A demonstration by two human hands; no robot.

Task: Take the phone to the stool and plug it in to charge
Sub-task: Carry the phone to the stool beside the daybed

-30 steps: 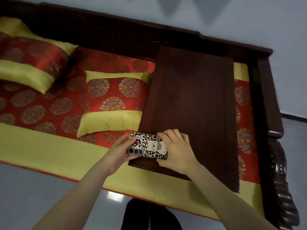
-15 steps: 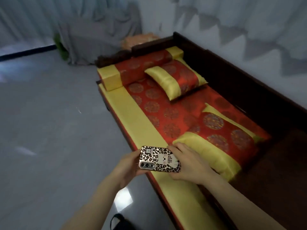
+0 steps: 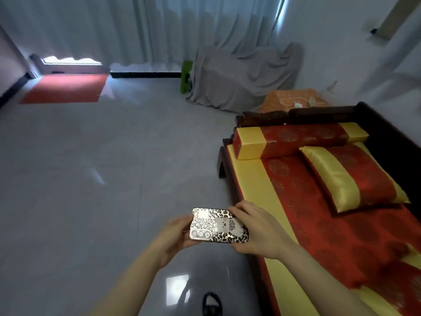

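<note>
Both hands carry the leopard-print cased phone (image 3: 219,226) over the glossy grey tiled floor (image 3: 91,179): left hand (image 3: 174,234) and right hand (image 3: 257,231) each closed on 1 end. The view has swung off the red-and-gold cushioned wooden daybed (image 3: 296,201) within 1 second; transit under way, stool seemingly the orange-draped one (image 3: 293,100).

Both hands hold a leopard-print phone (image 3: 219,226) back-up over the grey floor (image 3: 91,179): left hand (image 3: 174,236) at its camera end, right hand (image 3: 259,229) at the other, beside the daybed's (image 3: 250,192) near edge.
</note>
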